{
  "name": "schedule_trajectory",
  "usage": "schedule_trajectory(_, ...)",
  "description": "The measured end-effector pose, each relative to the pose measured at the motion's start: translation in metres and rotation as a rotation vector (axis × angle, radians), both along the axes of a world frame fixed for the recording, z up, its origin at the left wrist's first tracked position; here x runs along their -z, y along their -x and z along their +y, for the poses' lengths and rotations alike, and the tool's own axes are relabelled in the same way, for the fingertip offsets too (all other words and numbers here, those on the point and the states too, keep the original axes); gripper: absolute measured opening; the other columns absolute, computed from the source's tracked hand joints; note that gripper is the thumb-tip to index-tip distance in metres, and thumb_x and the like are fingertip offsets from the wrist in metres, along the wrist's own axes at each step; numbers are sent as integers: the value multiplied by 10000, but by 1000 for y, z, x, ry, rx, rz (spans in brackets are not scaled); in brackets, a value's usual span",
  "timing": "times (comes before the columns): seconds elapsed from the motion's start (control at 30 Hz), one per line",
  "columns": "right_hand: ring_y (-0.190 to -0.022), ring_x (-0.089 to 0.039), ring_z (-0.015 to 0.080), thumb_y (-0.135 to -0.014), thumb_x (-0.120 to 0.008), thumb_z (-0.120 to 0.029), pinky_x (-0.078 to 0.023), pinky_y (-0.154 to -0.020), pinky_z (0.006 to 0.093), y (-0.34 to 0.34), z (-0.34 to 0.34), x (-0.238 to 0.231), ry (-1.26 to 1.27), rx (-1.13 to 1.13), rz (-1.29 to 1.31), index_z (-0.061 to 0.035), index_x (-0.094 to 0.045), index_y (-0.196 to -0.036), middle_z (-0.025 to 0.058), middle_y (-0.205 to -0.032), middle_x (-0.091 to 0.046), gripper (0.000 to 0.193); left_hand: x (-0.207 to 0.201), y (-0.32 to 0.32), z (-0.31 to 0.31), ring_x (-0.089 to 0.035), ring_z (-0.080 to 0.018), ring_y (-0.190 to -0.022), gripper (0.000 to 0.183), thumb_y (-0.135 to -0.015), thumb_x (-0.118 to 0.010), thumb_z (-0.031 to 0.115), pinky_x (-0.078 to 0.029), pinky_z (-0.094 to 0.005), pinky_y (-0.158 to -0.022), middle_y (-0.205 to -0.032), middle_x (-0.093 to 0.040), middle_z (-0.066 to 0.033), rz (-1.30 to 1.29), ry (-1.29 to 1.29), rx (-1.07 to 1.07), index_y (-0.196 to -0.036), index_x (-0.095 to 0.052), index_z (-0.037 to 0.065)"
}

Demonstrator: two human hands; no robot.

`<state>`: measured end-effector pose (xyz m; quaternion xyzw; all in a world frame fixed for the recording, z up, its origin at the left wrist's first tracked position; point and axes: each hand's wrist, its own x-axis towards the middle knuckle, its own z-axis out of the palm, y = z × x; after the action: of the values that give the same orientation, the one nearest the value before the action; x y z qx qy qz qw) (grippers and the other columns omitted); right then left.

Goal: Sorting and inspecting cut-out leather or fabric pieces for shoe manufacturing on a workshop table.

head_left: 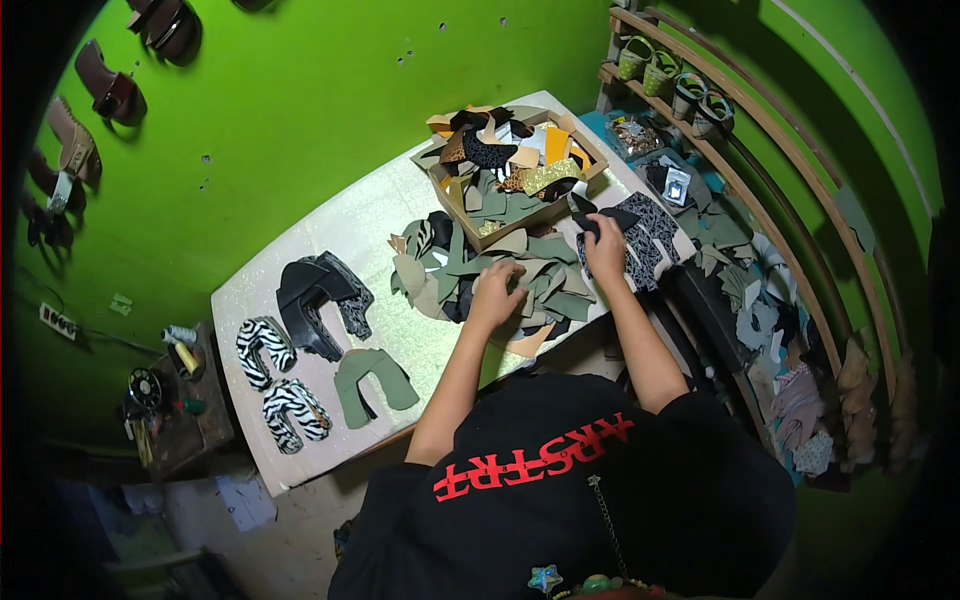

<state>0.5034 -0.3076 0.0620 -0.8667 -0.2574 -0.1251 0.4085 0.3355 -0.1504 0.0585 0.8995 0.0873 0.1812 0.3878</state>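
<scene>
My left hand [497, 293] rests over a loose heap of olive-green cut pieces [555, 277], fingers curled but apart, with nothing visible in its grip. At the heap's right side, my right hand [604, 248] is closed on a dark, flat cut piece [582, 208]. Its fingertips partly hide that piece. Just beyond it lie black-and-grey patterned pieces [652, 235] on the table's right end. Behind both hands stands an open cardboard box [480, 233] full of mixed scraps: black, yellow, leopard-spotted, glittery gold and green.
On the white table [300, 235], left, are U-shaped stacks: zebra-striped [265, 352], black [310, 320] and green [375, 385]. A wooden rack [740, 150] with small shoes stands right, above heaped scraps [735, 280]. Sandals [110, 85] hang on the green wall. A small side table [190, 420] holds thread spools.
</scene>
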Motion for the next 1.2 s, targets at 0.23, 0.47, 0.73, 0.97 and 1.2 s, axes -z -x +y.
schedule_trajectory(0.23,-1147,-350,335,-723,-563,-118,-285,-922,500,11,0,19,284,-117,232,-154,-456,-1202,118,-1227,-395,492,1,-9,-24,-452,-330,-1003,412,-640,-677,113,-385,-377,-858,-1089,-514,-111,43,-62,-168,-1036,-564,96)
schedule_trajectory(0.47,-1146,-321,330,-634,-618,-34,-263,-955,443,31,-15,4,270,-410,36,-209,-609,-907,97,-1227,-376,325,1,-17,-30,-474,-310,-897,333,-653,-668,129,-400,-380,-788,-978,-530,-127,-40,-129,-276,-971,-582,81)
schedule_trajectory(0.73,-1103,-356,288,-629,-638,-120,-266,-928,420,34,8,-13,66,-533,22,-124,-602,-722,25,-1126,-487,100,-13,-12,-36,-518,-282,-812,349,-686,-687,295,-393,-370,-773,-848,-579,-133,-9,-15,-81,-877,-612,13)
schedule_trajectory(0.97,-936,-492,250,-624,-620,-146,-332,-825,389,48,44,-46,-135,-768,26,-62,-506,-691,39,-893,-581,157,-42,16,-13,-524,-81,-649,163,-766,-637,124,-430,-230,-583,-729,-597,-22,5,598,-107,-879,-610,10)
schedule_trajectory(1.2,-699,-441,131,-658,-692,-138,-367,-625,252,90,87,-66,-140,-899,366,-39,-453,-876,34,-726,-441,338,-50,78,41,-619,-137,-678,172,-844,-574,109,-489,-227,-613,-828,-644,-98,-230,1005,-221,-962,-544,-12)
